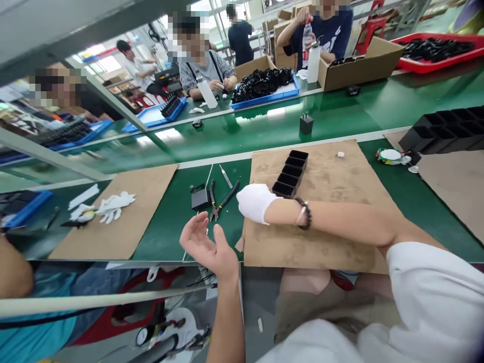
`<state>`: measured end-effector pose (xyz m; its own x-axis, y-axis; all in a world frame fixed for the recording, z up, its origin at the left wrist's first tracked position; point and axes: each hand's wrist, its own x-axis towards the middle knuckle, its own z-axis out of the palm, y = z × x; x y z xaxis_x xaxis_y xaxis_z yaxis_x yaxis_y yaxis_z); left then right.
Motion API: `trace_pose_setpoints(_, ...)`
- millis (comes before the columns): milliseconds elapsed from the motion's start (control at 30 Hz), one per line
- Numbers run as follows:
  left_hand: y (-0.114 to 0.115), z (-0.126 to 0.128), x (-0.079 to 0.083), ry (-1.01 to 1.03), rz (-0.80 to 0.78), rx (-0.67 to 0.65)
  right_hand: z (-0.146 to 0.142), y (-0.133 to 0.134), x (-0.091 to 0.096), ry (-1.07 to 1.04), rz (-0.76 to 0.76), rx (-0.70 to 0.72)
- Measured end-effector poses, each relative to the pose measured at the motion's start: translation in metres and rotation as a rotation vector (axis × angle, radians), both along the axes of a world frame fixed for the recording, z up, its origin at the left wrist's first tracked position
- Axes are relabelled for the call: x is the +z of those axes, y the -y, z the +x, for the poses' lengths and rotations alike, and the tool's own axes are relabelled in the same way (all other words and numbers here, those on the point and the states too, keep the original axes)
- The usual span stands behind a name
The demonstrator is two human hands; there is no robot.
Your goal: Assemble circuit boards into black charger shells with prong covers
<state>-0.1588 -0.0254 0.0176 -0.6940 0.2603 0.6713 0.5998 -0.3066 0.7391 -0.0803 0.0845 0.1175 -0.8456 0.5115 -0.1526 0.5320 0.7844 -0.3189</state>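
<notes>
On the green tabletop (177, 201) a sheet of brown cardboard (325, 212) lies in front of the person, and on it rests a black tray (290, 174) of four open square compartments in a row, each looking empty; the right hand (255, 202), in a white glove, is curled at the cardboard's left edge just beside the tray's near end, and whether it touches the tray or grips anything cannot be told; a dark bead bracelet (305, 214) sits on that wrist; the left hand (204, 243) is bare, palm up with fingers spread apart, empty, held over the near edge of the tabletop; just beyond it lie pliers (221, 201) with dark handles, a small black adapter (199, 198) and a thin metal tool (226, 177); to the left a second cardboard sheet (124, 212) carries a loose white glove (113, 205); at the right edge stand more black compartment trays (442, 128), close together, their contents too dark to make out; across the belt a blue tray (280, 92) holds a heap of black parts, an open cardboard box (363, 63) holds more black pieces, a red tray (438, 50) is piled with black items, and another blue tray (166, 108) carries a rack of dark pieces
</notes>
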Motion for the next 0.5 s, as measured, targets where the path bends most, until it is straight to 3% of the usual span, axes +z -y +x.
trace_pose_setpoints(100,0.0,0.008,0.004,0.013,-0.05,-0.068,0.052,0.014,0.013,0.066,0.004,-0.005)
trace_pose_setpoints(167,-0.005,0.016,0.003,0.009,-0.209,-0.171,0.093,0.024,0.012,0.145,0.04,-0.065)
trace_pose_setpoints(333,-0.035,0.048,0.006,-0.151,-0.699,-0.466,0.182,0.026,-0.022,0.433,0.231,-0.39)
trace_pose_setpoints(400,-0.048,0.06,0.009,-0.194,-0.8,-0.489,0.205,0.024,-0.038,0.438,0.289,-0.469)
trace_pose_setpoints(500,-0.059,0.07,0.015,-0.223,-0.893,-0.468,0.226,0.021,-0.051,0.363,0.285,-0.432)
